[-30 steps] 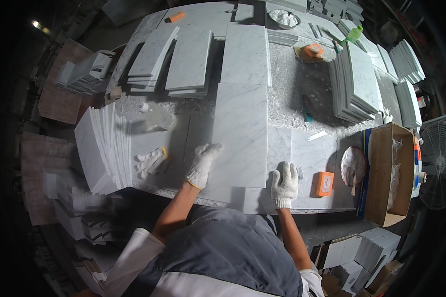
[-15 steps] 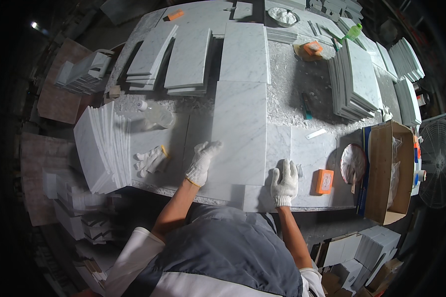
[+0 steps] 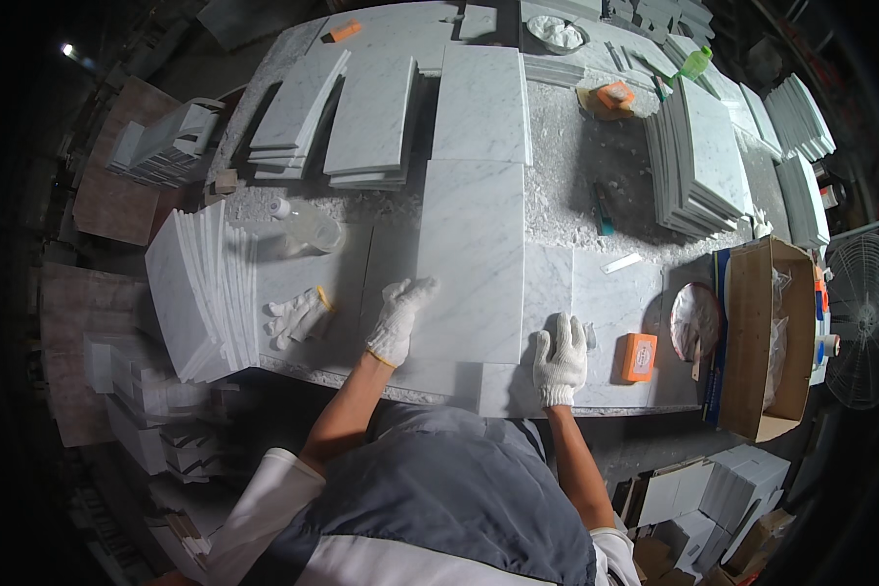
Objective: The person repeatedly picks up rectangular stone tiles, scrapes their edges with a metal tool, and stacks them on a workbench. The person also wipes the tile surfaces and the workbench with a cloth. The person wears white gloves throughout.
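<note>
A long white-grey marble tile [image 3: 474, 254] lies lengthwise in front of me, its far end meeting another marble tile [image 3: 480, 103]. My left hand [image 3: 398, 317], in a white knit glove, is at its left edge. The thumb rests over the top face and the fingers are along the edge, their tips partly hidden. My right hand [image 3: 561, 363], gloved too, lies flat with fingers stretched on a smaller marble piece [image 3: 513, 391] and the surface beside it. A small grey item shows by its fingers. An orange box [image 3: 640, 357] sits to its right.
Tile stacks stand left [image 3: 190, 303] and right [image 3: 703, 156]. A clear bottle [image 3: 313, 230] and spare gloves [image 3: 301, 317] lie left. Rightward are a white strip [image 3: 622, 264], a round dish of white paste [image 3: 695, 322], a cardboard box [image 3: 767, 337] and a fan [image 3: 864, 317].
The long marble tile's right edge seems shifted very slightly left. Both hands stay in practically the same places.
</note>
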`<state>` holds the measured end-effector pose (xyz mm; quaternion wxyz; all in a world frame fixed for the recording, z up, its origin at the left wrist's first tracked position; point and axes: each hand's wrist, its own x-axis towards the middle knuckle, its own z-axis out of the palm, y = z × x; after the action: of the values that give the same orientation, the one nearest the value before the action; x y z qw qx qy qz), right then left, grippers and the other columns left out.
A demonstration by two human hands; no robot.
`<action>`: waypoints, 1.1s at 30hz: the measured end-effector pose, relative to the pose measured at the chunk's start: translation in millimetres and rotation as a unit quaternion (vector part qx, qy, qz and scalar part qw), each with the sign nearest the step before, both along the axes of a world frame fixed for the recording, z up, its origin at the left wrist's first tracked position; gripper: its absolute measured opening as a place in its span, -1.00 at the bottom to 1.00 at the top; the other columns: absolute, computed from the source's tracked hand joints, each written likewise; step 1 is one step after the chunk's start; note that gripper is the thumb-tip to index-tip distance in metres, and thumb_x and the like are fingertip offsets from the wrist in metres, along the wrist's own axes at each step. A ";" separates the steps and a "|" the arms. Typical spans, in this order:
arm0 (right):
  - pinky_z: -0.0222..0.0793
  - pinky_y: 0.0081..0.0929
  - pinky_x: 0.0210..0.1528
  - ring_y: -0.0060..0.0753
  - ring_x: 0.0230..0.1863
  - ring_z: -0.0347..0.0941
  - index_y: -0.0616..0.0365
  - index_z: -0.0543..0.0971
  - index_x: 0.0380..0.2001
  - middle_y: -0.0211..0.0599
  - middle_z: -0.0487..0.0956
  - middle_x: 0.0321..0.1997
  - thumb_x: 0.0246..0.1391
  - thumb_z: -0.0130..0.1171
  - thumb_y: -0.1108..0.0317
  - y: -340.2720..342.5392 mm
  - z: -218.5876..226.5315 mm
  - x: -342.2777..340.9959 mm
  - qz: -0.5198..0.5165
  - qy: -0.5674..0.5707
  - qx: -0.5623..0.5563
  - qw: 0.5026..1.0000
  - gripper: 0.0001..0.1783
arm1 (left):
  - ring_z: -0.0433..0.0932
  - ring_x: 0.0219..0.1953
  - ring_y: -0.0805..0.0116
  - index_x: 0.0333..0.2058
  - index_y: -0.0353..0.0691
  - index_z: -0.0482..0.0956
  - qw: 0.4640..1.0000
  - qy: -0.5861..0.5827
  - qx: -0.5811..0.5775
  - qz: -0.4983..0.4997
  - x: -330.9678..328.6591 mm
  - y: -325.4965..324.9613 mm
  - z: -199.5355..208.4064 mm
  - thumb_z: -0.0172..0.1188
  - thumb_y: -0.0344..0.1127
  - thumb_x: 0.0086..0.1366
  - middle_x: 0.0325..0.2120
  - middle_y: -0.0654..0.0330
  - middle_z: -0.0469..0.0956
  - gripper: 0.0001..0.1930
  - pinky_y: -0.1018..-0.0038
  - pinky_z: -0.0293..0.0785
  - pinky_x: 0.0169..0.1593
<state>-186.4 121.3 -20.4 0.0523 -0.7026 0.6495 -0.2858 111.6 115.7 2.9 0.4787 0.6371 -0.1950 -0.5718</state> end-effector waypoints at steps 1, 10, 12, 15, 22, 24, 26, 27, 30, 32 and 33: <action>0.48 -0.08 -0.07 0.13 -0.04 0.49 0.00 0.55 0.06 -0.03 0.52 0.01 0.21 0.22 0.15 0.0 -0.6 -0.1 -0.001 0.003 -0.003 1.000 -0.62 | 0.38 0.26 0.41 0.27 -0.50 0.22 1.000 0.016 0.003 0.004 0.2 -0.5 1.1 0.40 -0.20 0.31 0.21 0.04 0.42 -0.25 0.41 0.25 0.36; 0.24 -0.11 0.43 0.18 0.33 0.39 0.25 0.52 0.24 0.16 0.51 0.26 0.29 0.23 0.19 6.7 7.1 -2.3 -0.022 -0.148 0.063 0.987 -0.46 | 0.22 0.42 0.14 0.31 -0.62 0.17 0.999 -0.019 0.034 0.022 -20.6 -1.0 35.2 0.50 0.00 0.17 0.42 -0.21 0.18 0.00 0.28 0.17 0.42; 0.25 -0.22 0.42 -0.02 0.36 0.39 0.24 0.34 0.40 0.06 0.45 0.35 0.36 0.16 0.18 12.5 16.3 3.7 0.015 -0.314 0.057 0.948 -0.36 | 0.19 0.45 0.14 0.39 -0.58 0.05 0.999 0.000 0.047 0.008 -25.2 7.8 40.0 0.49 0.02 0.17 0.39 -0.15 0.26 0.09 0.25 0.13 0.44; 0.20 -0.38 0.41 -0.23 0.47 0.19 0.26 0.12 0.50 -0.03 0.22 0.53 0.39 0.08 0.29 15.7 38.6 10.8 0.061 -0.464 0.276 0.840 -0.28 | 0.40 0.28 0.26 0.30 -0.57 0.27 0.999 -0.005 0.030 -0.014 -30.6 20.6 41.8 0.46 -0.09 0.23 0.21 -0.07 0.49 -0.13 0.32 0.23 0.38; 0.44 -0.56 -0.01 -0.54 -0.10 0.47 0.29 0.25 0.41 -0.29 0.59 0.01 0.36 0.16 0.23 -19.3 92.6 4.3 -0.001 -0.612 0.287 0.737 -0.33 | 0.58 -0.01 0.44 0.06 -0.41 0.57 0.994 0.013 -0.097 -0.052 -69.2 -1.3 49.9 0.22 -0.19 0.45 -0.04 0.10 0.65 -0.61 0.42 0.45 0.15; 0.42 -0.64 -0.15 -0.63 -0.19 0.45 0.29 0.39 0.28 -0.38 0.60 -0.14 0.38 0.16 0.21 -44.7 100.3 -8.9 0.014 -0.651 0.276 0.707 -0.47 | 0.61 -0.09 0.47 -0.02 -0.36 0.64 0.968 -0.149 -0.192 -0.062 -78.5 -24.9 56.4 0.06 -0.22 0.56 -0.08 0.12 0.67 -0.69 0.42 0.49 0.02; 0.38 -0.63 -0.04 -0.62 -0.12 0.45 0.29 0.42 0.27 -0.36 0.59 -0.03 0.38 0.15 0.27 -76.0 104.1 -20.9 0.026 -0.661 0.257 0.705 -0.50 | 0.64 -0.13 0.38 -0.02 -0.33 0.64 0.939 -0.242 -0.242 -0.038 -86.9 -53.0 58.1 0.03 -0.11 0.57 -0.11 0.08 0.68 -0.62 0.38 0.51 -0.09; 0.36 -0.59 0.08 -0.60 -0.02 0.46 0.31 0.41 0.31 -0.32 0.59 0.08 0.39 0.14 0.31 -94.6 104.8 -25.1 0.051 -0.677 0.238 0.695 -0.48 | 0.62 -0.08 0.33 0.00 -0.32 0.62 0.937 -0.295 -0.103 -0.155 -90.3 -65.0 55.9 0.04 -0.09 0.55 -0.09 0.08 0.67 -0.61 0.37 0.49 -0.04; 0.35 -0.55 0.23 -0.56 0.12 0.48 0.28 0.40 0.36 -0.31 0.59 0.20 0.39 0.15 0.35 -146.1 104.9 -37.5 0.073 -0.624 0.194 0.754 -0.46 | 0.42 0.21 0.21 0.24 -0.24 0.41 0.763 -0.568 -0.005 -0.310 -111.0 -88.1 36.5 -0.02 -0.06 0.47 0.17 0.00 0.46 -0.50 0.32 0.27 0.27; 0.35 -0.55 0.25 -0.56 0.15 0.48 0.28 0.40 0.37 -0.32 0.58 0.21 0.39 0.15 0.35 -179.4 99.9 -43.3 0.108 -0.619 0.184 0.756 -0.45 | 0.30 0.34 0.14 0.37 -0.19 0.26 0.607 -0.663 -0.028 -0.437 -134.9 -101.4 16.8 -0.11 -0.03 0.47 0.31 -0.03 0.33 -0.41 0.22 0.12 0.41; 0.37 -0.56 0.23 -0.57 0.13 0.49 0.28 0.41 0.36 -0.32 0.60 0.19 0.38 0.17 0.35 -197.8 94.8 -43.0 0.106 -0.624 0.180 0.753 -0.46 | 0.27 0.37 0.08 0.38 -0.15 0.26 0.599 -0.667 -0.049 -0.440 -144.7 -96.4 7.9 -0.15 0.00 0.49 0.33 0.00 0.31 -0.40 0.14 0.06 0.43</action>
<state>-229.4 -76.5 74.4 0.6014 -0.4098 0.4337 -0.5313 -33.2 19.3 10.8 -0.0636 0.6536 -0.7449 -0.1181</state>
